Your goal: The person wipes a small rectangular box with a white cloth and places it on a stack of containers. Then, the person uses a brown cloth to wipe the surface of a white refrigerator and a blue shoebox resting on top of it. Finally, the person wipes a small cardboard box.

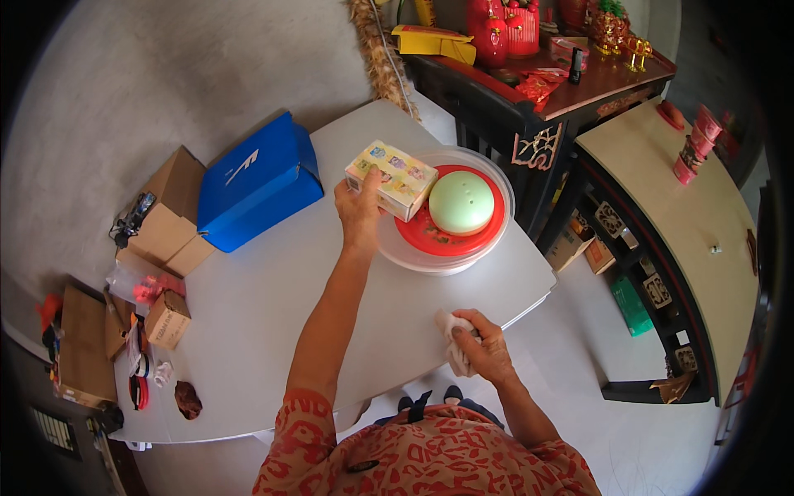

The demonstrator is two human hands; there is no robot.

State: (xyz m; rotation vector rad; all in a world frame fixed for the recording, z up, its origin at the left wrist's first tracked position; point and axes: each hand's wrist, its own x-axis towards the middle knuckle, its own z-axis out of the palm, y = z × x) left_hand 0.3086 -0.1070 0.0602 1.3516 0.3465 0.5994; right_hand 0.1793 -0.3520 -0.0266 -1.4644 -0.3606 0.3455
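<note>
My left hand (360, 207) grips a small pale yellow box (401, 169) printed with colourful figures, thumb on its top. The box is at the left rim of a red plate (484, 240); whether it rests there or is held just above, I cannot tell. A pale green dome (461, 202) with small holes on top sits on the plate, which lies over a wide clear plastic container (438, 264). Nearer to me, at the table's front edge, my right hand (484, 343) is closed round a crumpled white cloth (456, 339).
The grey table (273, 331) carries a blue box (260, 178), brown cartons (169, 198) and a small carton (168, 318) at left, with a dark brown object (188, 400) nearer. Beyond its right end stand a dark wooden altar table (538, 99) with red ornaments and a long pale-topped cabinet (670, 190).
</note>
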